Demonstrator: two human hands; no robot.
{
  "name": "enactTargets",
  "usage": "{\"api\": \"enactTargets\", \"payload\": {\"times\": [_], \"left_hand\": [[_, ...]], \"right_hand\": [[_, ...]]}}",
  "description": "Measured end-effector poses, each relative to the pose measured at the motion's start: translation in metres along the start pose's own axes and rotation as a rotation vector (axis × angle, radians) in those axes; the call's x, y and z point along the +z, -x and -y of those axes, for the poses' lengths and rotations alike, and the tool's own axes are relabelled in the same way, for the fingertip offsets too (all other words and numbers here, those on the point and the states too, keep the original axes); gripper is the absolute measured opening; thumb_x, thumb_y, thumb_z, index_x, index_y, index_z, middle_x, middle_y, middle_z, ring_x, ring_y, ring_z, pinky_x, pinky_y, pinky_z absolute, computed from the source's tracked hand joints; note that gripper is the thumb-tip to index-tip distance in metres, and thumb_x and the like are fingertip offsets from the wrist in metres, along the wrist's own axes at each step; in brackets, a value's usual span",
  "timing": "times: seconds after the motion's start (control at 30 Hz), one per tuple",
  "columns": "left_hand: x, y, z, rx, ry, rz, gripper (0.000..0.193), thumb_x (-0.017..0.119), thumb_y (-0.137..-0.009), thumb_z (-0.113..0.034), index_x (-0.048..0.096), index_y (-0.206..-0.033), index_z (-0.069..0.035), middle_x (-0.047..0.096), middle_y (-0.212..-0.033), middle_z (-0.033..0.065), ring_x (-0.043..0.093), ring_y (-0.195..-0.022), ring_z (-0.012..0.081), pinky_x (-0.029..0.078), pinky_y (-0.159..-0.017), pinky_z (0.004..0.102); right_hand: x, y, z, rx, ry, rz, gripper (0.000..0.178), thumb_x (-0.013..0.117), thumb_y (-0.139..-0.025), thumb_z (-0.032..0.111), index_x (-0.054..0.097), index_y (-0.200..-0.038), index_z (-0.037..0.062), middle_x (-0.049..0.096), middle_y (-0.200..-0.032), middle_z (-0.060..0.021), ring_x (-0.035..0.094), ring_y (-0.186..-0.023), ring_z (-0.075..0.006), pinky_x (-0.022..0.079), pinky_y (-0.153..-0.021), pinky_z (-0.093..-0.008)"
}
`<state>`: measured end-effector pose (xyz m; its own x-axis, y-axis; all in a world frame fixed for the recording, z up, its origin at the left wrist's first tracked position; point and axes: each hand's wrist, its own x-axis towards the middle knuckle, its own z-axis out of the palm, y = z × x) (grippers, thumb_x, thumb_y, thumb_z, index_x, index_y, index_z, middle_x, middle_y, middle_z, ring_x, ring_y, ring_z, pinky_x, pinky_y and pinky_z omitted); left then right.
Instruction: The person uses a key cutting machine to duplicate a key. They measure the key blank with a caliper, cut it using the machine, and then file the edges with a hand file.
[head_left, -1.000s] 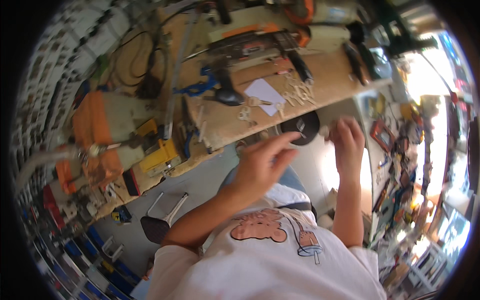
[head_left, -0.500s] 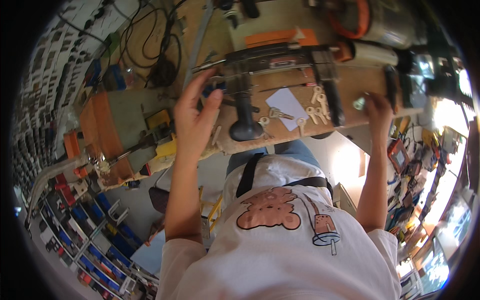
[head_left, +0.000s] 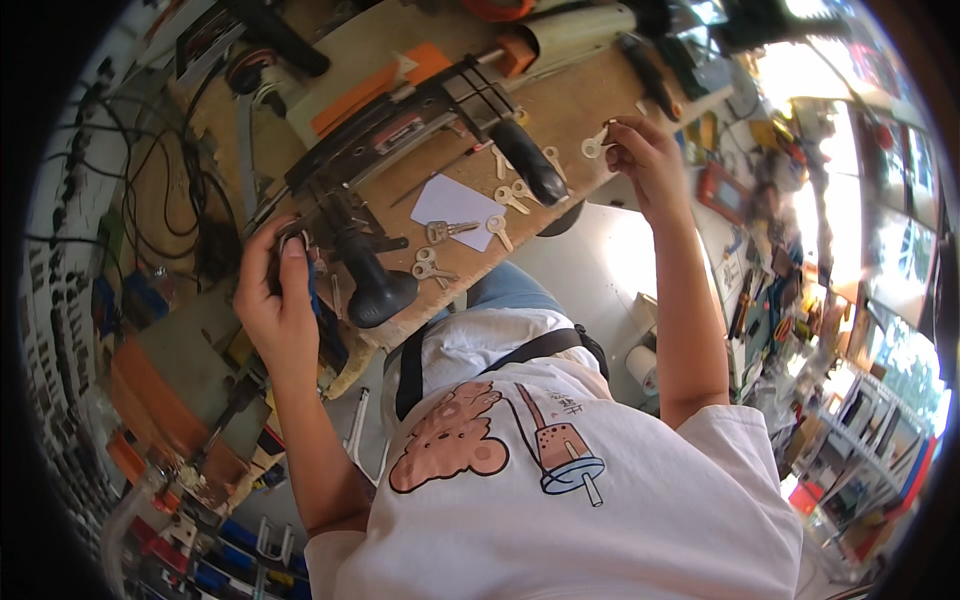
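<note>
While the right hand (head_left: 648,165) grips a key (head_left: 591,148) between thumb and fingers, round head clear of the fingertips, the left hand (head_left: 280,275) curls beside the left end of the dark machine (head_left: 368,152); whether it holds anything cannot be told. The key is at the right of the bench (head_left: 585,85), well apart from the machine. Between the hands, a darker key (head_left: 448,232) lies partly on white paper (head_left: 440,202), with pale keys (head_left: 512,197) scattered about. A black knob (head_left: 378,292) stands near the left hand. The step in hand appears to be handling the single key; moving it toward the machine would call for clearing the black handle (head_left: 530,165) and keeping the small grip secure.
</note>
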<state>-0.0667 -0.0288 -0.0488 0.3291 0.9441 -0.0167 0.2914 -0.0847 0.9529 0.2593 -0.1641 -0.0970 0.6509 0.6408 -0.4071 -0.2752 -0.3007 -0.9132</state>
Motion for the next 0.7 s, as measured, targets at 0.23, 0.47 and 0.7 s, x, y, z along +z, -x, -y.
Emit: {"api": "enactTargets", "payload": {"times": [0.23, 0.47, 0.7], "left_hand": [[-0.007, -0.008, -0.003, 0.164, -0.346, 0.083, 0.016, 0.049, -0.089, -0.011, 0.055, -0.099, -0.001, 0.056, -0.078, 0.0002, 0.047, -0.066, 0.0053, 0.038, -0.06, 0.0201], [-0.015, -0.017, -0.014, 0.282, -0.495, 0.14, 0.012, 0.054, -0.083, -0.008, 0.055, -0.093, -0.002, 0.058, -0.083, 0.0158, 0.058, -0.072, 0.0305, 0.045, -0.063, 0.0314], [-0.018, -0.015, -0.023, 0.227, -0.483, 0.16, 0.009, 0.055, -0.082, -0.007, 0.053, -0.089, 0.0, 0.057, -0.079, 0.0157, 0.055, -0.065, 0.0308, 0.042, -0.055, 0.033]], "right_hand": [[0.001, 0.001, -0.015, -0.167, 0.225, -0.103, 0.016, 0.056, -0.078, 0.011, 0.063, -0.085, -0.0014, 0.06, -0.065, -0.0044, 0.051, -0.054, -0.0088, 0.04, -0.05, -0.0217], [-0.006, -0.02, -0.023, -0.307, 0.548, -0.092, 0.021, 0.056, -0.079, 0.015, 0.065, -0.089, -0.0013, 0.06, -0.065, -0.0046, 0.053, -0.056, -0.0082, 0.041, -0.05, -0.0219], [0.026, 0.038, 0.013, -0.417, 0.593, -0.257, 0.023, 0.059, -0.078, 0.017, 0.063, -0.095, 0.002, 0.062, -0.073, -0.0063, 0.056, -0.064, -0.0109, 0.044, -0.061, -0.0229]]}}
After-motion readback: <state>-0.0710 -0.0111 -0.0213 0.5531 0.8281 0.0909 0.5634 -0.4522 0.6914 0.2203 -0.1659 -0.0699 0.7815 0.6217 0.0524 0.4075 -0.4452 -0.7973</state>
